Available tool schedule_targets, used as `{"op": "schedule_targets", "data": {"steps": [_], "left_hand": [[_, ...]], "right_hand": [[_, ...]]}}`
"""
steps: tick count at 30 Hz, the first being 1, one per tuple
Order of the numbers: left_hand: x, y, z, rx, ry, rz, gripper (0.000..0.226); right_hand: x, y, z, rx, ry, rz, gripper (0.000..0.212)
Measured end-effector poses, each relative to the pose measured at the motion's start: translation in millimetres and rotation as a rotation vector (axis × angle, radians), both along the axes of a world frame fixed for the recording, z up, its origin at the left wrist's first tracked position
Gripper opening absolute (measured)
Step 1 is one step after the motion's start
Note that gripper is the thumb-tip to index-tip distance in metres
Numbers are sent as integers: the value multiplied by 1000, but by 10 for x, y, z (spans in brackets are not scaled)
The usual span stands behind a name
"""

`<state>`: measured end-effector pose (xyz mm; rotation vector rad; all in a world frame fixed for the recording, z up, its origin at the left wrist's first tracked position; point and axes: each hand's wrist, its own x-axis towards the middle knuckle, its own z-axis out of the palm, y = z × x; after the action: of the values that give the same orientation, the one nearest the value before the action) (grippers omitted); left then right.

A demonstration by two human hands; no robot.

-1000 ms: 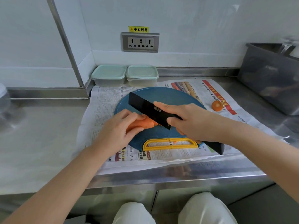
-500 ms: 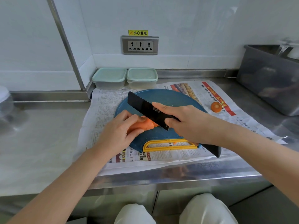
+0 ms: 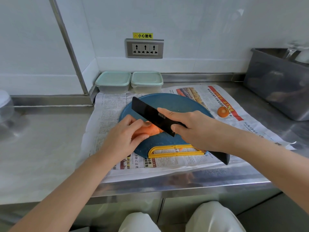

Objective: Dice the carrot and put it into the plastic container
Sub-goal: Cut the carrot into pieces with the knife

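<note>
Two grips | left fingers (image 3: 133, 118) pinch carrot (image 3: 150, 130) | right fingers (image 3: 168, 113) clamp knife (image 3: 147, 111)

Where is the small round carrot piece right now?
In the head view the round carrot piece lies on the newspaper at the right, between the blue cutting board and the grey bin.

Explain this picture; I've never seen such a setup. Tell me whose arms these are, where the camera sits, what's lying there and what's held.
No machine: a person works bare-handed, filmed by one wide-angle camera worn on the head, looking down. On the steel counter lies a newspaper with a blue cutting board. The left hand holds the carrot on the board; the right hand grips a black knife, blade over the carrot. Two lidded plastic containers stand by the wall; a cut carrot end lies on the newspaper.
</note>
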<state>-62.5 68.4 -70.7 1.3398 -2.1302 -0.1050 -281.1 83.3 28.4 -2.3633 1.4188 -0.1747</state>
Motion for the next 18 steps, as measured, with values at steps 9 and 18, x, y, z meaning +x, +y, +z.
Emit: {"op": "schedule_targets", "data": {"steps": [9, 18], "left_hand": [[-16, 0, -4, -42, -12, -1, 35], [-16, -18, -3, -51, -5, -9, 32]], "right_hand": [[28, -73, 59, 103, 22, 20, 56], [133, -161, 48, 152, 74, 37, 57]]}}
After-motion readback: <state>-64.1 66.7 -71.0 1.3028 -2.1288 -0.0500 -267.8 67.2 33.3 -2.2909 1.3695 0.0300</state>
